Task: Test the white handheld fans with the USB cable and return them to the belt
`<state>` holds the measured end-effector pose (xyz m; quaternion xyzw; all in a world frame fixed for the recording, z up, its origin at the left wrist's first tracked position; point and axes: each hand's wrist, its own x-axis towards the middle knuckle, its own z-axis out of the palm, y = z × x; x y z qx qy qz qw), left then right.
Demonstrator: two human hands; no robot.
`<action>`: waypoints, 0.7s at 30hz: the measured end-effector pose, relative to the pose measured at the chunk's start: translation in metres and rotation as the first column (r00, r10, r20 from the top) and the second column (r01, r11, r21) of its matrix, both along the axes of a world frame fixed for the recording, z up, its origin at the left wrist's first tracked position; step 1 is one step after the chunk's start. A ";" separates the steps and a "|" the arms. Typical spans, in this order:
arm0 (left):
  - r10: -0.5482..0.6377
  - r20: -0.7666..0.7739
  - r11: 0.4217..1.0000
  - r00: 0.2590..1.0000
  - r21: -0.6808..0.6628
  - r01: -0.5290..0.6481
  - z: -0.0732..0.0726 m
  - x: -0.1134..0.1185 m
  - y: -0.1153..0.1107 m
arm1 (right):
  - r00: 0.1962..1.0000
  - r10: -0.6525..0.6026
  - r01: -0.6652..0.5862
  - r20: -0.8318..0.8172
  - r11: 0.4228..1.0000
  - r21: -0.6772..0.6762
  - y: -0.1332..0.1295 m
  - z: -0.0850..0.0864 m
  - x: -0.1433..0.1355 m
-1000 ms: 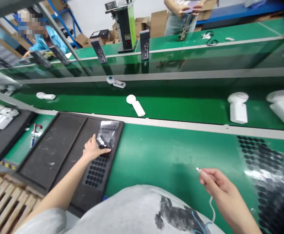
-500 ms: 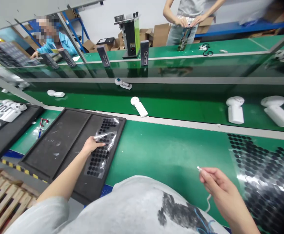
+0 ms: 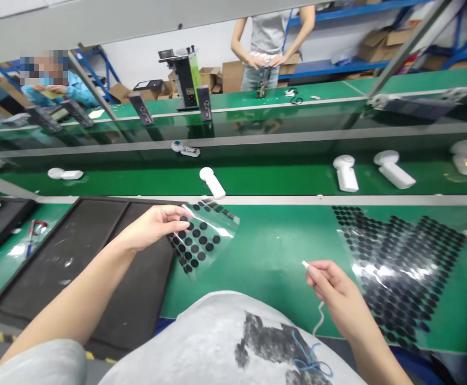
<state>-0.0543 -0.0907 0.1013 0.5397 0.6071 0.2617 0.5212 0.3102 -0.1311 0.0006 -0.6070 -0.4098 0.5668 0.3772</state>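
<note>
My left hand (image 3: 161, 227) pinches the edge of a clear plastic sheet of round black stickers (image 3: 196, 240). The sheet is lifted and curled, above the right edge of a black tray (image 3: 132, 278) and the green bench. Over the bench on the right, my right hand (image 3: 333, 286) is closed on a thin white cord (image 3: 319, 320). Its small white tip pokes out past the thumb and finger, and the rest hangs below the palm. To the right of that hand, more clear sheets of black dots (image 3: 402, 267) lie overlapping on the bench.
White handheld devices (image 3: 213, 183) stand or lie along the green strip (image 3: 265, 179) behind the bench rail. Red-and-blue pliers (image 3: 31, 238) lie left of the tray. Dark boxes (image 3: 206, 103) line the raised far ledge. Two people work beyond it.
My left hand has raised the sheet of stickers off the black tray and brought it right, toward the bench. My right hand still holds the cord. The view has shifted.
</note>
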 end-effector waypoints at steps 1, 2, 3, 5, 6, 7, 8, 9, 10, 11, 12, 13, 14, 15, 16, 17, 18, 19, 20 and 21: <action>-0.103 -0.007 0.995 0.995 -0.002 0.103 0.006 0.011 0.007 | 1.000 -0.008 0.009 -0.011 1.000 0.009 0.000 0.002 0.000; -0.212 -0.021 0.977 0.977 -0.009 0.212 0.009 0.021 0.015 | 1.000 -0.020 0.021 -0.020 1.000 0.020 -0.001 0.003 0.000; -0.332 -0.045 0.943 0.942 -0.022 0.332 0.011 0.031 0.025 | 0.999 -0.037 0.038 -0.030 0.999 0.033 -0.001 0.004 0.000; -0.577 -0.118 0.817 0.808 -0.075 0.572 0.010 0.051 0.049 | 0.996 -0.081 0.083 -0.046 0.995 0.055 -0.003 0.005 0.003; -0.684 -0.157 0.729 0.712 -0.117 0.675 0.007 0.063 0.062 | 0.993 -0.108 0.111 -0.049 0.992 0.063 -0.003 0.004 0.006; -0.773 -0.185 0.633 0.607 -0.166 0.756 0.003 0.075 0.075 | 0.989 -0.138 0.141 -0.045 0.988 0.070 -0.004 0.004 0.008; -0.838 -0.196 0.544 0.510 -0.210 0.813 0.000 0.088 0.087 | 0.985 -0.170 0.172 -0.035 0.982 0.076 -0.004 0.004 0.011; -0.877 -0.194 0.476 0.439 -0.232 0.848 -0.003 0.101 0.097 | 0.980 -0.200 0.201 -0.022 0.976 0.081 -0.005 0.004 0.014; -0.898 -0.184 0.435 0.400 -0.229 0.871 -0.003 0.114 0.105 | 0.973 -0.230 0.230 -0.009 0.969 0.086 -0.005 0.004 0.018; -0.904 -0.170 0.422 0.393 -0.199 0.885 -0.002 0.126 0.110 | 0.966 -0.257 0.256 -0.001 0.962 0.091 -0.005 0.006 0.021; -0.895 -0.156 0.439 0.418 -0.145 0.887 0.001 0.136 0.112 | 0.960 -0.278 0.278 -0.006 0.956 0.091 -0.005 0.008 0.025; -0.872 -0.131 0.483 0.472 -0.076 0.872 0.006 0.145 0.111 | 0.956 -0.291 0.292 -0.031 0.953 0.085 -0.006 0.011 0.028; -0.833 -0.090 0.549 0.547 -0.005 0.836 0.013 0.152 0.108 | 0.954 -0.292 0.297 -0.076 0.952 0.071 -0.007 0.015 0.031; -0.780 -0.031 0.624 0.626 0.053 0.780 0.021 0.157 0.103 | 0.950 -0.278 0.287 -0.142 0.956 0.053 -0.008 0.020 0.033; -0.717 0.040 0.696 0.695 0.092 0.712 0.028 0.161 0.097 | 0.943 -0.248 0.263 -0.222 0.964 0.039 -0.009 0.026 0.033; -0.650 0.118 0.760 0.751 0.109 0.640 0.035 0.163 0.091 | 0.928 -0.207 0.229 -0.308 0.973 0.036 -0.010 0.033 0.032; -0.584 0.194 0.811 0.788 0.104 0.576 0.040 0.164 0.084 | 0.908 -0.160 0.194 -0.387 0.980 0.049 -0.010 0.040 0.030; -0.526 0.258 0.847 0.810 0.081 0.525 0.044 0.165 0.078 | 0.886 -0.110 0.160 -0.451 0.984 0.074 -0.011 0.047 0.026; -0.478 0.305 0.872 0.824 0.051 0.487 0.046 0.165 0.073 | 0.866 -0.068 0.140 -0.496 0.984 0.109 -0.010 0.055 0.021; -0.437 0.341 0.889 0.832 0.022 0.457 0.047 0.165 0.068 | 0.854 -0.038 0.133 -0.520 0.980 0.146 -0.009 0.062 0.016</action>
